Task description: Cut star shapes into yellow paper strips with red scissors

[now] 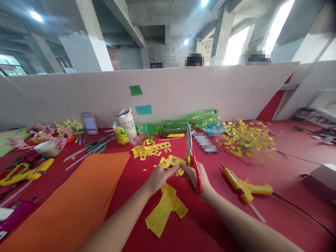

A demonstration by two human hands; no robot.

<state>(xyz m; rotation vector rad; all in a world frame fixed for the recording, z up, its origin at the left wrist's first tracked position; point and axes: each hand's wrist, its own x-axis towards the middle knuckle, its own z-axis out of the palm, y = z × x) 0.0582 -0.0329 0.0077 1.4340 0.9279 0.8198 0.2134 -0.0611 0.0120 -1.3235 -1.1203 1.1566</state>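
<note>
In the head view, my right hand (195,175) is closed around red-and-yellow-handled scissors (189,138), whose blades point up and away from me. My left hand (161,176) pinches a yellow sheet (168,161) with star-shaped holes. The fingertips of both hands come close together at its right end, where small yellow pieces (180,172) show. Closer to me lie several plain yellow strips (160,213), overlapping on the red table (131,196). Beyond my hands are more yellow offcuts (149,148) with star cutouts.
An orange sheet stack (70,196) covers the left side. Yellow glue guns lie at right (243,187) and far left (28,173). Green bottles (178,124), a white container (126,122) and a yellow star bunch (244,140) stand before a white partition (86,92). Two people's heads show behind it.
</note>
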